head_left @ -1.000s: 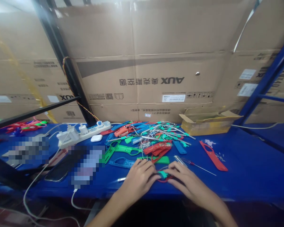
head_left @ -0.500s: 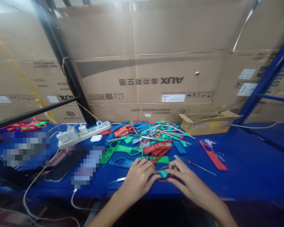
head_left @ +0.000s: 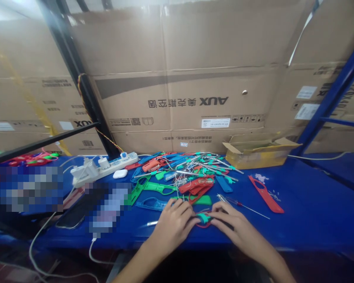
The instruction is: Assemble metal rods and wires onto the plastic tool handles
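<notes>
Near the front edge of the blue table, my left hand (head_left: 178, 218) and my right hand (head_left: 231, 220) pinch a red stick-lighter casing (head_left: 205, 225) from both sides. A green trigger piece (head_left: 203, 217) sits in it between my fingertips. Fingers cover most of the casing. A metal tube (head_left: 152, 223) pokes out beside my left hand. Just beyond my hands lie a green casing half (head_left: 202, 200) and a blue casing half (head_left: 152, 203). A thin screwdriver (head_left: 247, 207) with a reddish handle rests to the right of my right hand.
A pile of casings, metal tubes and wires (head_left: 191, 169) spreads behind my hands. At right lie a red casing half (head_left: 267, 196) and small white parts (head_left: 260, 178), before an open carton (head_left: 259, 157). A power strip (head_left: 118, 162), earbud case (head_left: 120, 173) and dark phone (head_left: 79, 208) are at left.
Both hands stay at nearly the same spot on the red casing. My right fingers have shifted slightly right, and a little more of the green piece and red rim shows.
</notes>
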Action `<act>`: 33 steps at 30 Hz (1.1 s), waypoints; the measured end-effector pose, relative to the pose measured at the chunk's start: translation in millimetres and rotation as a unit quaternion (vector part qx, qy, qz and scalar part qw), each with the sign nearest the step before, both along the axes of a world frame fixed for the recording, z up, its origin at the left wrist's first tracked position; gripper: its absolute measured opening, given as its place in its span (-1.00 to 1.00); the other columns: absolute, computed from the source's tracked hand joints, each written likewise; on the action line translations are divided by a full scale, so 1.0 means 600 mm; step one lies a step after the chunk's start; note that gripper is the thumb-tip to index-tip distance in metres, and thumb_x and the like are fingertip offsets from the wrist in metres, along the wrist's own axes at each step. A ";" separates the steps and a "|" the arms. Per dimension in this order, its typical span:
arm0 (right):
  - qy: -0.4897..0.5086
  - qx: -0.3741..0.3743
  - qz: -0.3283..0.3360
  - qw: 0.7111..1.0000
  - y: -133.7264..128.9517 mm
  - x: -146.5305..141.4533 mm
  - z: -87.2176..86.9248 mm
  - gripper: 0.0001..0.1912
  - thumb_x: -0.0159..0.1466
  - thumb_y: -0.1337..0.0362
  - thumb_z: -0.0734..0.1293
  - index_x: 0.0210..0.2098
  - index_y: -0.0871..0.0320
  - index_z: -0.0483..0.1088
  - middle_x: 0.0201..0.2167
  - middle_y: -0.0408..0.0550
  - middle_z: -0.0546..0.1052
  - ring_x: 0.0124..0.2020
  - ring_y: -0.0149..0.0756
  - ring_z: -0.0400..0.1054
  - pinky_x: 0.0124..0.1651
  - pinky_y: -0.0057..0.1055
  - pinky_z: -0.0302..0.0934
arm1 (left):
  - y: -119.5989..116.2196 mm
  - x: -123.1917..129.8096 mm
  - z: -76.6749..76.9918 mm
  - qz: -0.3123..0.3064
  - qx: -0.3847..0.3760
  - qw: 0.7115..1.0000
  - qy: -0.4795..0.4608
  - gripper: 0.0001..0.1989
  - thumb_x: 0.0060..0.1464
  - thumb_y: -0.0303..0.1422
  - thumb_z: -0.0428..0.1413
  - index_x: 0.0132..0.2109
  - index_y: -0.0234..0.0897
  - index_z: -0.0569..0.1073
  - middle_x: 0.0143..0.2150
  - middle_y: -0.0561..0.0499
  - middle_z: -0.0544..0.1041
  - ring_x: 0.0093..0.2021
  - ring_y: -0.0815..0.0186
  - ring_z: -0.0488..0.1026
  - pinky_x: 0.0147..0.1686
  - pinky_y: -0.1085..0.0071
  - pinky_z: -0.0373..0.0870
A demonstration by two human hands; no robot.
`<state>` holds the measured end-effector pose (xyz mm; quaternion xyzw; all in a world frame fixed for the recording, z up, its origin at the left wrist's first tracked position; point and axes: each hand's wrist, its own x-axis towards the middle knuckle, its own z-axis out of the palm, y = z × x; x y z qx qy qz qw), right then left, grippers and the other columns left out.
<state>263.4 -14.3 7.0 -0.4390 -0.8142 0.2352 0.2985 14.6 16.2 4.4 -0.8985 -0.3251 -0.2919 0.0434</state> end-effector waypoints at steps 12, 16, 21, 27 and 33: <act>0.112 0.101 -0.106 0.983 -0.004 0.017 0.002 -0.73 0.46 0.13 0.28 -0.23 0.05 0.60 -0.15 -0.02 0.60 -0.10 -0.19 0.53 0.02 -0.35 0.40 | -0.004 0.002 0.006 0.028 -0.005 1.000 -0.008 -0.79 0.46 -0.33 0.00 -0.17 -0.26 0.46 -0.20 -0.02 0.57 -0.19 0.15 0.43 -0.16 0.20 0.30; 0.169 0.122 -0.182 0.961 -0.001 0.024 0.004 -0.71 0.42 0.08 0.31 -0.28 0.06 0.60 -0.19 -0.01 0.61 -0.13 -0.17 0.53 -0.01 -0.35 0.40 | 0.001 0.006 0.017 0.036 0.003 0.999 -0.026 -0.84 0.45 -0.37 0.01 -0.14 -0.24 0.45 -0.15 -0.01 0.57 -0.16 0.17 0.44 -0.15 0.22 0.30; 0.204 0.104 -0.208 0.951 0.002 0.029 0.004 -0.65 0.40 0.00 0.32 -0.32 0.07 0.60 -0.22 -0.01 0.61 -0.14 -0.15 0.53 -0.02 -0.34 0.41 | 0.058 0.042 0.057 0.064 0.053 0.995 0.049 -0.88 0.42 -0.37 0.06 -0.05 -0.28 0.47 -0.04 -0.09 0.55 -0.05 0.12 0.45 -0.09 0.20 0.34; 0.212 0.079 -0.198 0.954 0.006 0.027 0.003 -0.65 0.39 -0.01 0.33 -0.33 0.08 0.60 -0.20 -0.01 0.62 -0.12 -0.14 0.53 0.00 -0.35 0.39 | 0.150 0.107 0.085 -0.028 0.080 0.983 0.164 -0.86 0.40 -0.39 0.08 -0.10 -0.25 0.55 -0.12 -0.07 0.55 -0.02 0.14 0.45 -0.04 0.23 0.30; 0.217 0.066 -0.190 0.955 0.007 0.027 0.003 -0.67 0.40 0.01 0.33 -0.30 0.08 0.61 -0.20 -0.01 0.62 -0.10 -0.15 0.53 0.02 -0.34 0.39 | 0.171 0.119 0.065 0.006 0.088 0.977 0.193 -0.79 0.41 -0.38 0.06 -0.13 -0.35 0.57 -0.12 -0.19 0.56 -0.01 0.01 0.44 -0.03 0.11 0.26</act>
